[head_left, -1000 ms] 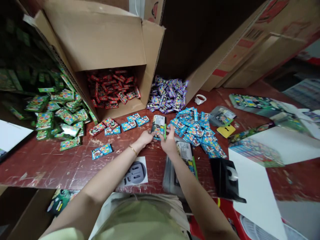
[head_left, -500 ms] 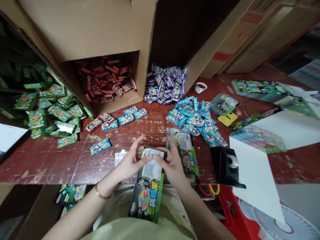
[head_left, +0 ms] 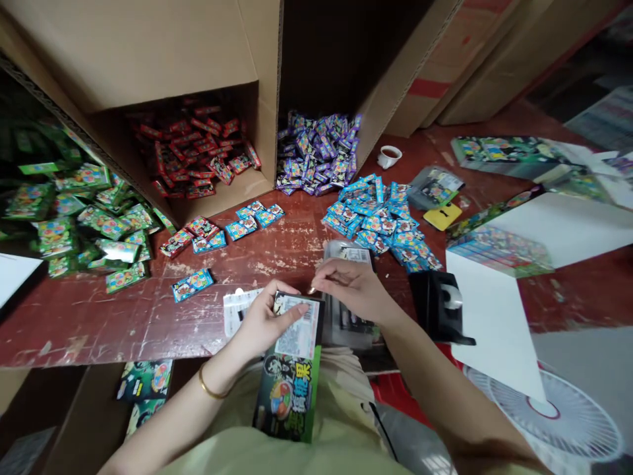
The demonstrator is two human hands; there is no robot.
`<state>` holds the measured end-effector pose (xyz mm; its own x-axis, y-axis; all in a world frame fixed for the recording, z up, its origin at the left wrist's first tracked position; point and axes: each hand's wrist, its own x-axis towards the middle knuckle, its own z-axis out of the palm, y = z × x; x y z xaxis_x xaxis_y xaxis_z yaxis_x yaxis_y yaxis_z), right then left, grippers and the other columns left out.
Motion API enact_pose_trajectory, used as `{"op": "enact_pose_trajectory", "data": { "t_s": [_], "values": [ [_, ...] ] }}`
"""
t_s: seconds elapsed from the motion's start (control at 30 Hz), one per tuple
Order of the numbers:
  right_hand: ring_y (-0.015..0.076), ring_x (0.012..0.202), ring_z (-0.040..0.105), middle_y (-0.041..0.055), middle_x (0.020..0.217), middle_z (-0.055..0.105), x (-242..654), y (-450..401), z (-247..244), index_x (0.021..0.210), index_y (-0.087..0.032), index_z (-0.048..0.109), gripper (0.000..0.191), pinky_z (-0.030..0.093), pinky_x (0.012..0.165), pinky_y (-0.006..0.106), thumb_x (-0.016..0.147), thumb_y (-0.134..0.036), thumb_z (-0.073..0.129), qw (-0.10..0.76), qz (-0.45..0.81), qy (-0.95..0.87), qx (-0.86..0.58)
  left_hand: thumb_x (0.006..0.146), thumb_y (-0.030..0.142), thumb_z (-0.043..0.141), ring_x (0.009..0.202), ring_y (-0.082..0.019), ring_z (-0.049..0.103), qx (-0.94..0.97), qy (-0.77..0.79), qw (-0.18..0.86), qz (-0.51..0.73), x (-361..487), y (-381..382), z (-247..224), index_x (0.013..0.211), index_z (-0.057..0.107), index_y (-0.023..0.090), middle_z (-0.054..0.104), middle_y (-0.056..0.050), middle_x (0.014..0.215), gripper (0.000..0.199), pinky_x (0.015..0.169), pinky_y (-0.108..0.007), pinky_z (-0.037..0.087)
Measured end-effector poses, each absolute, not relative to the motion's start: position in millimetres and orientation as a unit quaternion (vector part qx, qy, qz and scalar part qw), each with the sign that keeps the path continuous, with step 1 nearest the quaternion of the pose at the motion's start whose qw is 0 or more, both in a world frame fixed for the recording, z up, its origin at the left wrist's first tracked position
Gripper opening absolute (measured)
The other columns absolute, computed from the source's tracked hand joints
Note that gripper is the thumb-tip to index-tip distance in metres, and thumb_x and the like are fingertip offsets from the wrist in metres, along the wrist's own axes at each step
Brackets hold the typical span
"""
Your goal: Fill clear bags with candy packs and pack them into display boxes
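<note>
My left hand [head_left: 267, 324] grips the top end of a dark green candy box [head_left: 285, 396], its thumb lying across the white printed label. The box tilts toward me, its lower end against my clothing. Just off the box's upper right corner, my right hand [head_left: 352, 287] is closed in a pinch; a tiny shiny bit shows at the fingertips, too small to name. Under that hand lies a clear plastic case [head_left: 341, 324], partly hidden by the wrist. A white printed sheet [head_left: 236, 313] rests on the table beside my left hand.
Blue candy packets [head_left: 380, 221] lie heaped on the red table [head_left: 123, 330]. Purple packets [head_left: 316, 152], red packets [head_left: 192, 152] and green packets [head_left: 84, 224] fill cardboard boxes behind. A black tape dispenser [head_left: 435, 310] and a white cup [head_left: 389, 156] are at the right.
My right hand has let go of the box's top edge and moved up and right, its fingers now pinched. My left hand keeps its grip. The view has shifted slightly.
</note>
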<state>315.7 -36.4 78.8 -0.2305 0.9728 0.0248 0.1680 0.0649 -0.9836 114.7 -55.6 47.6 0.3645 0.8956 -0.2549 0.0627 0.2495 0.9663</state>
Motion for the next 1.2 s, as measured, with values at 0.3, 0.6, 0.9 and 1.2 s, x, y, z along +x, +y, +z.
{"op": "enact_pose_trajectory", "data": {
  "t_s": [0.3,0.6,0.9,1.2],
  "values": [
    [0.0126,0.068,0.06,0.001,0.073,0.069,314,-19,96,0.073,-0.018,0.07,0.011,0.045,0.066,0.026,0.08,-0.018,0.062,0.254,0.473,-0.725,-0.431,0.077,0.036,0.071,0.062,-0.013,0.057,0.554,0.475,0.621,0.286,119,-56,50,0.095,0.053,0.021,0.062,0.003,0.073,0.03,0.06,-0.025,0.043],
    [0.0117,0.059,0.058,-0.0014,0.064,0.068,313,-6,94,0.071,-0.02,0.072,0.008,0.042,0.059,0.024,0.076,-0.018,0.066,0.194,0.474,-0.754,-0.411,0.077,0.038,0.07,0.068,-0.014,0.054,0.577,0.486,0.597,0.272,120,-56,50,0.097,0.052,0.021,0.057,0.004,0.074,0.032,0.065,-0.026,0.04],
    [0.0095,0.062,0.061,-0.0023,0.072,0.067,310,-6,52,0.091,-0.016,0.068,0.044,0.046,0.058,0.02,0.056,-0.033,0.088,0.167,0.818,-0.421,-0.354,0.073,0.033,0.075,0.073,-0.014,0.056,0.579,0.469,0.574,0.34,122,-62,58,0.097,0.044,0.023,0.055,0.004,0.079,0.04,0.065,-0.025,0.043],
    [0.0119,0.071,0.067,0.0019,0.083,0.074,329,-10,47,0.095,-0.016,0.07,0.047,0.052,0.067,0.023,0.057,-0.038,0.087,0.155,0.793,-0.48,-0.342,0.069,0.033,0.078,0.084,-0.019,0.064,0.523,0.433,0.68,0.277,116,-70,50,0.131,0.031,0.024,0.065,-0.004,0.098,0.079,0.071,-0.031,0.051]
  ]
}}
